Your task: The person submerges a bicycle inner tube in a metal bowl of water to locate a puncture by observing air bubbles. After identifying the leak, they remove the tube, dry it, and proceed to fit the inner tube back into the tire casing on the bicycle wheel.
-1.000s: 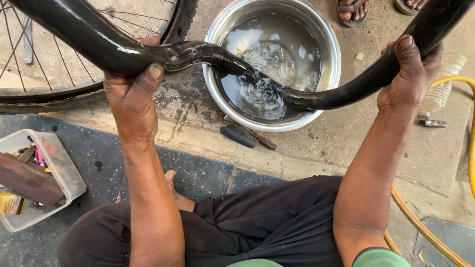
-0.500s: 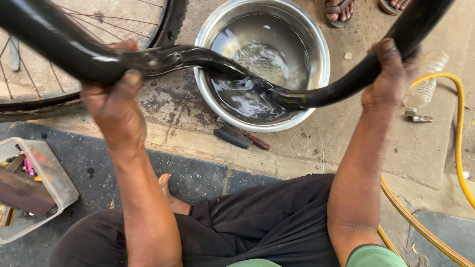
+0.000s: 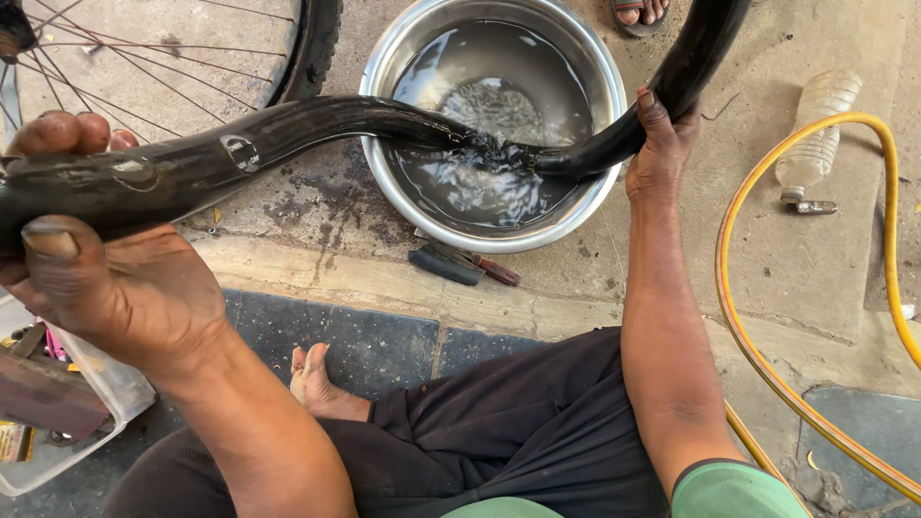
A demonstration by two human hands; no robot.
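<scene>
Since the earlier frames the inner tube [image 3: 317, 134] has been fed leftward through the water, so that a different stretch now dips into the steel basin [image 3: 384, 182]; the left hand [image 3: 106, 278] has drawn back toward the body and sits much closer to the camera, clamped around the tube with thumb on top; the right hand [image 3: 660, 144] is gripped on the rising section just beside the basin's right rim; the hands are well apart. Judged from this, section-by-section immersion is under way, and the water is disturbed at the submerged bend. A screwdriver-like tool [image 3: 465, 266] lies just below the basin; a spoked wheel [image 3: 288, 58] stands at upper left; a yellow hose [image 3: 758, 336] curves along the right, near a plastic bottle [image 3: 815, 144]; a clear tray of small parts [image 3: 86, 422] sits under the left forearm; nothing obstructs the tube's path.
</scene>
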